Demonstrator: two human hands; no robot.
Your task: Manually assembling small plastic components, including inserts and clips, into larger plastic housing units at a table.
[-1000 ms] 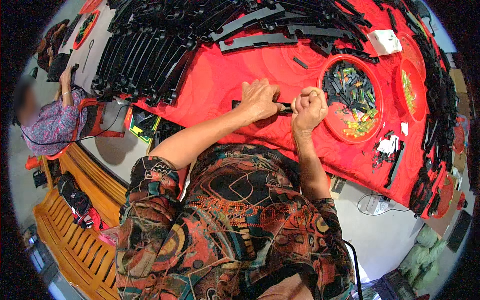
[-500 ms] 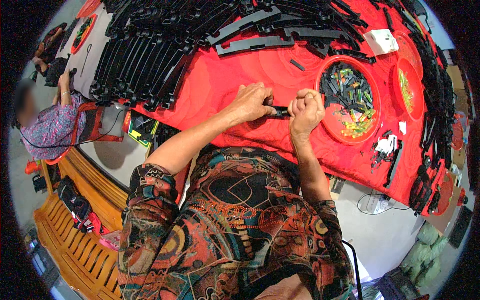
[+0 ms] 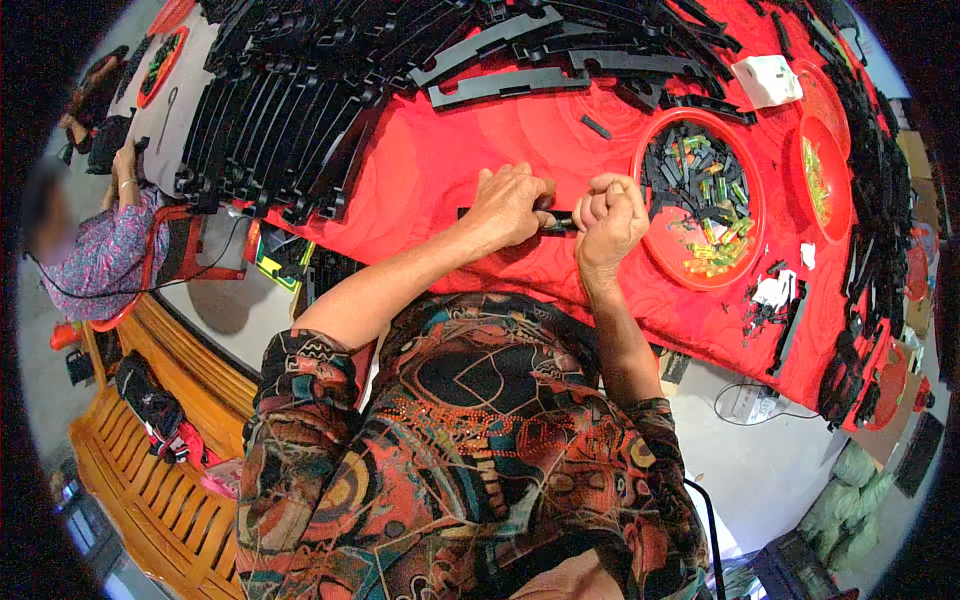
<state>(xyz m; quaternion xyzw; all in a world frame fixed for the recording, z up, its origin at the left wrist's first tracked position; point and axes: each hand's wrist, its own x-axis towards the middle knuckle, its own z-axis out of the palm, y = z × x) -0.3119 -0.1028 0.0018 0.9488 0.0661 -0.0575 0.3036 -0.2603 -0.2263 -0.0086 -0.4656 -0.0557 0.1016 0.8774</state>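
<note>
A black plastic strip (image 3: 561, 222) lies low over the red cloth, spanning the space between my two hands. My left hand (image 3: 508, 208) is closed on it, fingers bent over the top, and a short dark end sticks out on that hand's far left side. My right hand (image 3: 612, 222) makes a fist round the strip's right end; what lies inside the fist is hidden. Just right of that fist stands a round red tray (image 3: 700, 284) with small black pieces and yellow-green vials in it.
Long black plastic parts (image 3: 290, 120) are stacked at the back left, with grey-black ones (image 3: 510, 88) beyond my hands. At right are a white block (image 3: 767, 81), a smaller red tray (image 3: 838, 215) of vials and white scraps (image 3: 775, 290). A person (image 3: 100, 240) sits at far left.
My left hand has turned and shifted slightly right, and a dark end now shows at its left. My right fist has barely moved. The head view has shifted a little.
</note>
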